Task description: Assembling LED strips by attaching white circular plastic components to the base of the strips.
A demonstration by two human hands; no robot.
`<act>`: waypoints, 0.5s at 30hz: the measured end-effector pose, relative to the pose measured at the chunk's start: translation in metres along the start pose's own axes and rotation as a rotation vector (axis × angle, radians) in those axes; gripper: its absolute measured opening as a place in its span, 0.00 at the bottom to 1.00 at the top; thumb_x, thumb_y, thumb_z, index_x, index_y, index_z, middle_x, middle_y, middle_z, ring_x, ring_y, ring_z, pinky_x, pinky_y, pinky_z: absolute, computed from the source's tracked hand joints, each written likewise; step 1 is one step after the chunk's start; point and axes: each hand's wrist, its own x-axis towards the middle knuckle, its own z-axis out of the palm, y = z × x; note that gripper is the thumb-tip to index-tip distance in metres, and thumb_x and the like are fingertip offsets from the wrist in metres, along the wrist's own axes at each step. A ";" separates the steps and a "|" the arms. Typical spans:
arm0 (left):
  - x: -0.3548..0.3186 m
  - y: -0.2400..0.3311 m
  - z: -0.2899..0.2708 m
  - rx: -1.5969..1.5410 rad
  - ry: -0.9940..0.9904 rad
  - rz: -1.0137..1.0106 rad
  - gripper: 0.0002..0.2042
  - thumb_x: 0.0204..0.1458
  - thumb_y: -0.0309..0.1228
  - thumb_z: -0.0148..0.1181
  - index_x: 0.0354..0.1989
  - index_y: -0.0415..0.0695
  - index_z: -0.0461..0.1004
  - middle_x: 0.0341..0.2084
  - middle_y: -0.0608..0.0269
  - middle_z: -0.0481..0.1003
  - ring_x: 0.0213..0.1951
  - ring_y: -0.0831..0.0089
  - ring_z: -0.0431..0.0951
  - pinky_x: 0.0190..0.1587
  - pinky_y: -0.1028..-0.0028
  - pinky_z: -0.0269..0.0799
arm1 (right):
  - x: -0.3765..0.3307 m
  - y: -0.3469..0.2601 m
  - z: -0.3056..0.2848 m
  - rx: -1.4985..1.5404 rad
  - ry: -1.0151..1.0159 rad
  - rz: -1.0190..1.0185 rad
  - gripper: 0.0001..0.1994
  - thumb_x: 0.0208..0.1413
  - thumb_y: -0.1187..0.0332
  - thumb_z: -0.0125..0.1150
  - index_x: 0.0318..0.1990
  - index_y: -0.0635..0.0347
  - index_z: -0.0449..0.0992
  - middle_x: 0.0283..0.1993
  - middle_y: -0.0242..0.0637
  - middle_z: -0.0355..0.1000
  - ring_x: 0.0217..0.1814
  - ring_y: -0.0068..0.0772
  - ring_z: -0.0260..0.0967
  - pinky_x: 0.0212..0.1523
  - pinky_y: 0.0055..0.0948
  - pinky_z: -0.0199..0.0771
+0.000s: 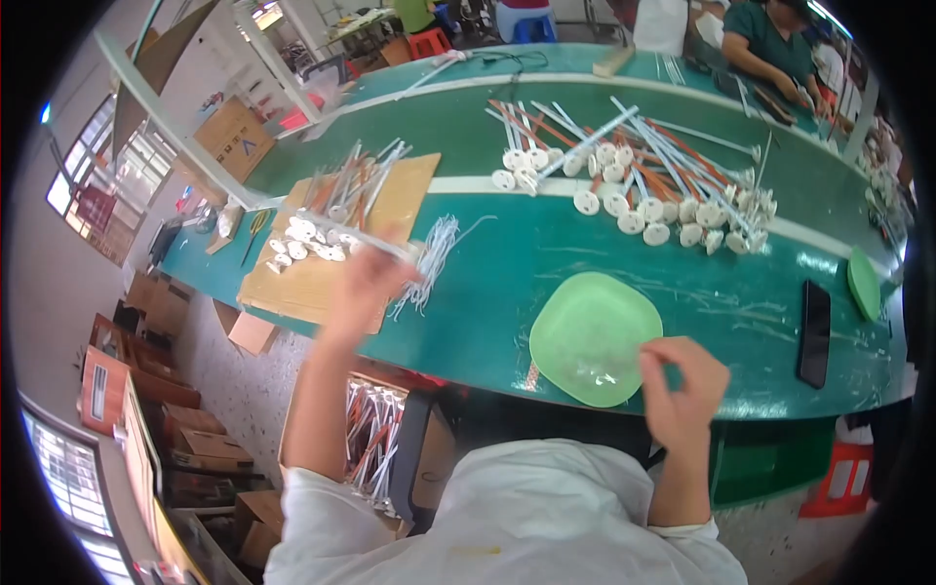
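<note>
My left hand [372,285], smeared by motion, is over the right part of a flat cardboard sheet [409,195]. A blurred pale stick [366,237] crosses at its fingertips, and the fingers look closed on it. Beyond it on the cardboard lies a pile of thin sticks with white disc ends [307,239]. Beside that hand is a bundle of thin white ties [437,255]. My right hand [687,385] is at the right rim of a light green plate [585,327], its thumb and fingertips pinched together. Small clear bits are on the plate; anything in the pinch is too small to make out.
A larger heap of white and brown disc-ended sticks [663,200] lies across the green table [478,341]. A black phone [814,334] and another green dish [863,283] are at the right. A box of sticks [370,439] stands below. A co-worker [770,49] sits at the far right.
</note>
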 end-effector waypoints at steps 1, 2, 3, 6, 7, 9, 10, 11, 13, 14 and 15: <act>0.020 0.011 -0.034 0.050 0.052 -0.080 0.29 0.55 0.31 0.61 0.65 0.39 0.60 0.46 0.57 0.78 0.37 0.79 0.77 0.34 0.81 0.67 | 0.002 0.012 -0.010 -0.055 0.049 0.051 0.03 0.49 0.78 0.65 0.32 0.67 0.78 0.28 0.41 0.76 0.27 0.32 0.74 0.32 0.25 0.73; 0.041 0.018 -0.071 0.216 0.072 -0.151 0.29 0.54 0.35 0.62 0.63 0.37 0.63 0.40 0.63 0.78 0.35 0.80 0.75 0.33 0.81 0.65 | 0.004 0.024 -0.018 -0.061 0.056 0.033 0.03 0.49 0.78 0.65 0.32 0.67 0.78 0.28 0.41 0.76 0.27 0.32 0.74 0.32 0.25 0.73; 0.058 0.021 -0.107 0.300 0.111 -0.182 0.28 0.52 0.38 0.63 0.59 0.35 0.66 0.35 0.66 0.77 0.33 0.80 0.73 0.32 0.79 0.65 | 0.004 0.036 -0.024 -0.130 0.103 0.104 0.03 0.50 0.78 0.64 0.32 0.67 0.78 0.27 0.41 0.76 0.27 0.30 0.73 0.31 0.24 0.72; 0.097 -0.008 -0.233 0.839 0.180 -0.316 0.20 0.46 0.39 0.61 0.41 0.32 0.77 0.26 0.59 0.78 0.24 0.72 0.75 0.26 0.73 0.68 | 0.000 0.059 -0.031 -0.172 0.122 0.293 0.03 0.51 0.78 0.63 0.32 0.69 0.78 0.27 0.40 0.75 0.26 0.27 0.72 0.31 0.23 0.72; 0.108 -0.013 -0.255 1.029 0.172 -0.358 0.20 0.44 0.38 0.59 0.40 0.33 0.79 0.25 0.54 0.79 0.23 0.68 0.77 0.27 0.70 0.71 | 0.000 0.065 -0.032 -0.141 0.088 0.422 0.03 0.52 0.78 0.63 0.32 0.69 0.78 0.27 0.40 0.75 0.26 0.26 0.72 0.31 0.23 0.71; 0.122 -0.027 -0.267 1.149 0.237 -0.345 0.21 0.43 0.39 0.57 0.39 0.32 0.79 0.25 0.47 0.80 0.25 0.60 0.81 0.32 0.69 0.75 | -0.001 0.066 -0.030 -0.169 0.106 0.423 0.04 0.50 0.77 0.64 0.32 0.69 0.78 0.27 0.39 0.76 0.26 0.25 0.72 0.31 0.23 0.71; 0.131 -0.031 -0.257 1.142 0.226 -0.326 0.21 0.43 0.39 0.57 0.39 0.32 0.79 0.25 0.47 0.80 0.25 0.60 0.81 0.32 0.69 0.75 | -0.001 0.068 -0.028 -0.207 0.074 0.368 0.04 0.49 0.77 0.65 0.32 0.68 0.78 0.28 0.41 0.76 0.26 0.30 0.73 0.31 0.25 0.73; 0.139 -0.036 -0.247 1.119 0.247 -0.471 0.22 0.44 0.40 0.57 0.41 0.32 0.78 0.31 0.45 0.80 0.31 0.57 0.82 0.37 0.67 0.76 | -0.001 0.068 -0.026 -0.243 0.038 0.312 0.05 0.48 0.76 0.66 0.32 0.68 0.78 0.28 0.43 0.76 0.26 0.35 0.75 0.31 0.28 0.74; 0.142 -0.031 -0.207 1.091 0.244 -0.600 0.24 0.44 0.41 0.56 0.44 0.33 0.78 0.36 0.42 0.80 0.38 0.53 0.83 0.42 0.65 0.77 | 0.000 0.067 -0.028 -0.239 0.053 0.349 0.05 0.47 0.76 0.67 0.31 0.67 0.78 0.28 0.44 0.77 0.27 0.36 0.76 0.32 0.29 0.75; 0.136 -0.024 -0.190 1.261 0.307 -0.539 0.24 0.46 0.42 0.56 0.46 0.35 0.77 0.41 0.42 0.79 0.43 0.53 0.81 0.46 0.62 0.76 | 0.000 0.066 -0.028 -0.233 0.049 0.372 0.05 0.47 0.76 0.67 0.31 0.67 0.78 0.28 0.44 0.77 0.28 0.37 0.76 0.32 0.29 0.75; 0.131 -0.012 -0.176 1.428 0.375 -0.474 0.25 0.47 0.43 0.56 0.48 0.36 0.77 0.46 0.42 0.78 0.49 0.52 0.79 0.51 0.59 0.75 | 0.001 0.065 -0.029 -0.226 0.043 0.392 0.05 0.47 0.76 0.67 0.31 0.67 0.78 0.29 0.44 0.76 0.28 0.37 0.76 0.32 0.29 0.75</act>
